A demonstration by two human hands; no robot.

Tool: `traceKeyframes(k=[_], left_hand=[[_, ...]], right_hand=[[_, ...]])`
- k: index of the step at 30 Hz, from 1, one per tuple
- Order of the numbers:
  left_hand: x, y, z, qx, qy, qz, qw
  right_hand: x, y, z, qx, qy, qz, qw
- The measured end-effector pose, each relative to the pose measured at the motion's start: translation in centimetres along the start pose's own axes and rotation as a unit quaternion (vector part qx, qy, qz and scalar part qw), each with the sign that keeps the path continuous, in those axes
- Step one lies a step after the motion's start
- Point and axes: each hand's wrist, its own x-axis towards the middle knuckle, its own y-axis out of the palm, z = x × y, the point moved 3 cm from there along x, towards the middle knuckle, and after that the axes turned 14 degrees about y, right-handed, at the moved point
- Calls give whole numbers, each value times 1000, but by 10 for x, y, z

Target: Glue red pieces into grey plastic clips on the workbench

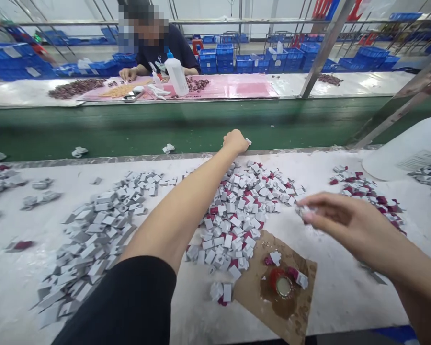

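Observation:
My left hand reaches over the table's far edge by the green belt, its fingers closed round a small whitish piece that shows partly at its right. Nearer, my right hand pinches a small grey-white piece between thumb and fingers, just right of the middle pile of grey and dark red pieces. Another pile, of grey blocks, lies left of my left forearm. On a wet brown cardboard stands a small red-rimmed container, with two grey and dark red pieces beside it.
Small pieces lie on the green belt. A white tub and another mixed pile are at the right. Across the belt, a person works beside a white bottle. A metal post rises at the upper right.

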Motion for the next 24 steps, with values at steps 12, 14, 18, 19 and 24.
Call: traceKeyframes(k=[12, 14, 18, 19, 24], left_hand=[[-235, -77, -49, -86, 149, 51, 984], [-285, -74, -54, -160, 157, 64, 972], [-340, -58, -55, -267, 173, 29, 948], [-345, -54, -53, -283, 172, 18, 943], [-355, -42, -43, -344, 106, 7, 933]], right_hand=[[-91, 45, -9, 294, -21, -66, 953], [-97, 59, 10, 337, -42, -20, 940], [-108, 81, 30, 371, -42, 35, 927], [-110, 84, 30, 368, -37, 39, 928], [-121, 85, 22, 300, -74, 31, 951]])
